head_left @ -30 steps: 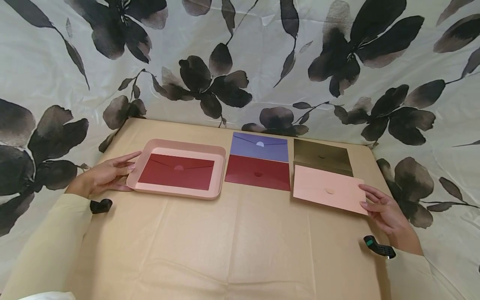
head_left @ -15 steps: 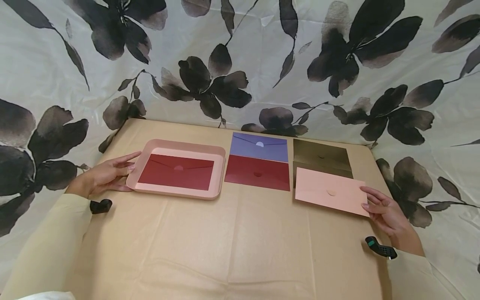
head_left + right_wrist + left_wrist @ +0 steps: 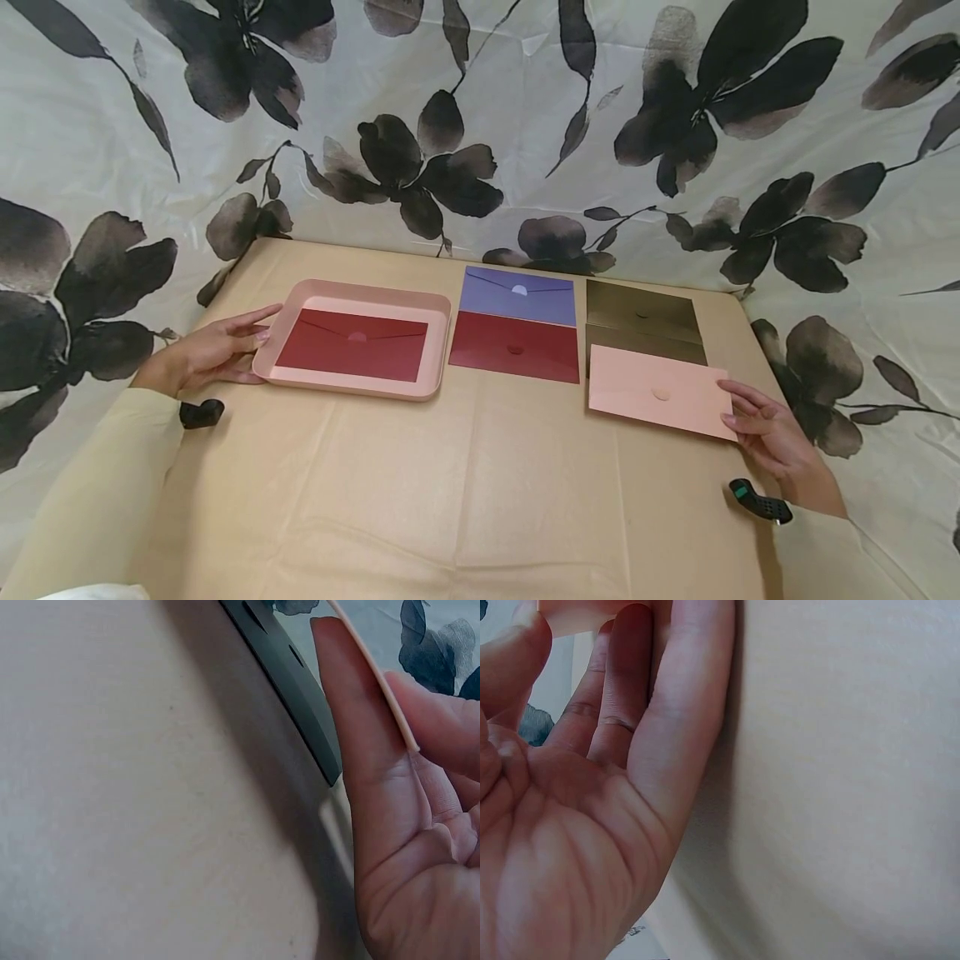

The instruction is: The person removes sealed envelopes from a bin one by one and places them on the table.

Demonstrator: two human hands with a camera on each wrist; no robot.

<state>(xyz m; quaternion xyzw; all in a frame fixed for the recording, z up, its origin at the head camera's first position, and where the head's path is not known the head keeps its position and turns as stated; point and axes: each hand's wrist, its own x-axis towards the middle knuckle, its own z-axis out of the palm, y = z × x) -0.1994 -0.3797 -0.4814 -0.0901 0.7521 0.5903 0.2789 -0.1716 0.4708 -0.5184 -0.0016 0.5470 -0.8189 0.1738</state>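
My right hand (image 3: 776, 437) pinches the right end of a pink envelope (image 3: 660, 387) between thumb and fingers. In the right wrist view the envelope's thin edge (image 3: 379, 679) sits between them, raised off the table. It partly covers the lower of two olive envelopes (image 3: 641, 311). At the left, my left hand (image 3: 213, 348) grips the left rim of a pink tray (image 3: 352, 292). The left wrist view catches only a corner of the tray (image 3: 577, 616), at the fingertips. Inside the tray lies a red envelope (image 3: 352, 346).
Right of the tray, a blue envelope (image 3: 517, 296) and another red envelope (image 3: 514, 348) lie one above the other, edges meeting. The table (image 3: 450, 483) has a tan cover. Floral cloth (image 3: 525, 125) rises behind it and along the sides.
The pink envelope has shifted slightly toward the front in my right hand, uncovering more of the lower olive envelope. My left hand and the tray have stayed put.
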